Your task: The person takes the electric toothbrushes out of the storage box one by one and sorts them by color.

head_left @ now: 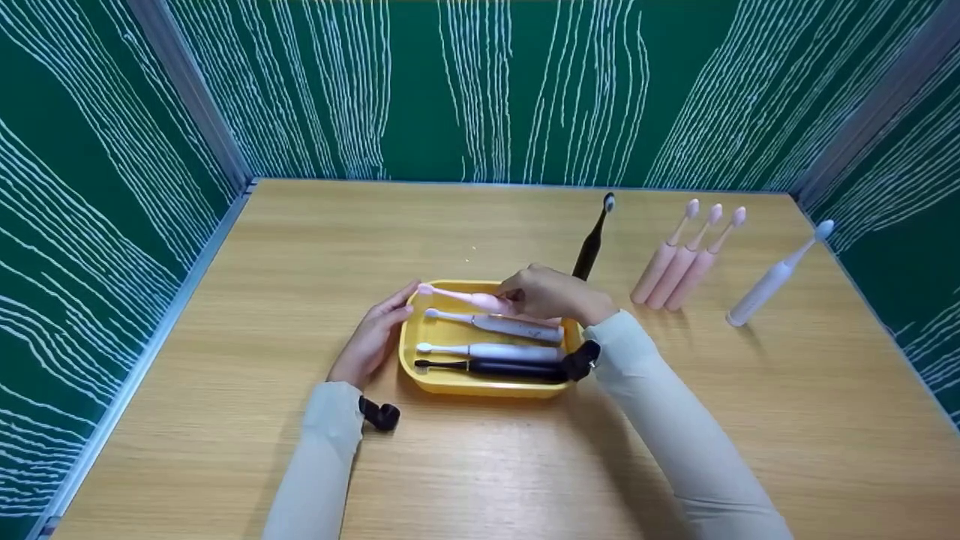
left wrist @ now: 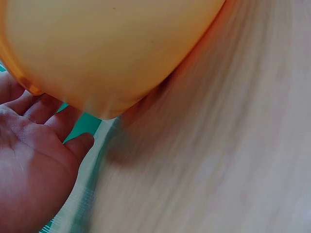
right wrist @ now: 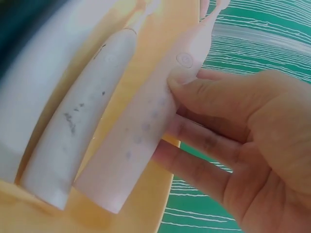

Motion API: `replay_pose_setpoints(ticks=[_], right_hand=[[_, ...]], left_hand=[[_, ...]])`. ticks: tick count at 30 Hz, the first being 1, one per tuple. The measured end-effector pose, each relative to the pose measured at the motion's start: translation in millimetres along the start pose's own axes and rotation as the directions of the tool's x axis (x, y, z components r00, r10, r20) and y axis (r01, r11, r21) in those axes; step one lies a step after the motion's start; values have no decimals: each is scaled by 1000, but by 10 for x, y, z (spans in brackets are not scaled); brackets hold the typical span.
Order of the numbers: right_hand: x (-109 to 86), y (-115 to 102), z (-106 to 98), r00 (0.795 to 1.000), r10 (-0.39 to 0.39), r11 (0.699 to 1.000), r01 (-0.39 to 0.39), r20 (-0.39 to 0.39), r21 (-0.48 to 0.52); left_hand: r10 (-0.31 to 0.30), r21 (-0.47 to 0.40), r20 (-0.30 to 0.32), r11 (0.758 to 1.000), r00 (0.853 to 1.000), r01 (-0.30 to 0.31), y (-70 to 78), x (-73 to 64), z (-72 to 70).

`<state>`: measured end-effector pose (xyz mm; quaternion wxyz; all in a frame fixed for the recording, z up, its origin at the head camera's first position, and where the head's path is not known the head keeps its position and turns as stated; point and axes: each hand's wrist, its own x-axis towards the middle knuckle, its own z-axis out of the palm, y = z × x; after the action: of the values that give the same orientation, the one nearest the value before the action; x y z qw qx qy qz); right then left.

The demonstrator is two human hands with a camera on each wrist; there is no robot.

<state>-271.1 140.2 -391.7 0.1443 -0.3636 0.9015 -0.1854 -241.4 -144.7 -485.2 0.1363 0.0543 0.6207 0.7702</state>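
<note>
My right hand [head_left: 546,291] pinches a pink electric toothbrush [right wrist: 141,124] by its handle, thumb on the near side and fingers behind, over the far side of a yellow tray [head_left: 487,388]. The pink brush head [head_left: 426,289] points left, near the tray's far left corner. Beside it in the tray lie a grey-white toothbrush with dark marks [right wrist: 80,114], a white toothbrush [head_left: 510,352] and a black toothbrush [head_left: 517,369], all heads to the left. My left hand [head_left: 371,341] rests against the tray's left end, its fingers extended along the rim; some fingertips are hidden in the left wrist view.
Behind the tray a black toothbrush [head_left: 589,247] stands upright. To the right stand three pink toothbrushes [head_left: 675,274] close together, then a white one with a blue head [head_left: 765,292]. Green panels with white lines [head_left: 420,90] border the wooden table [head_left: 315,247].
</note>
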Motion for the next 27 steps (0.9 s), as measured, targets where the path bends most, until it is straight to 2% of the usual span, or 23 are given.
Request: replay_pose_setpoints(ticks=[8, 13, 19, 27], right_hand=[[-60, 12, -19, 1000, -4, 999, 4, -18, 35], [-111, 19, -45, 999, -2, 998, 4, -35, 68], [-176, 24, -91, 997, -20, 996, 26, -69, 83], [-290, 64, -140, 989, -62, 993, 74, -133, 92]], left_hand=[[20, -15, 18, 1000, 1000, -20, -4, -7, -2], [19, 9, 9, 1000, 1000, -19, -1, -11, -2], [11, 30, -5, 1000, 1000, -10, 6, -4, 5], [3, 15, -5, 1000, 1000, -3, 14, -28, 12]])
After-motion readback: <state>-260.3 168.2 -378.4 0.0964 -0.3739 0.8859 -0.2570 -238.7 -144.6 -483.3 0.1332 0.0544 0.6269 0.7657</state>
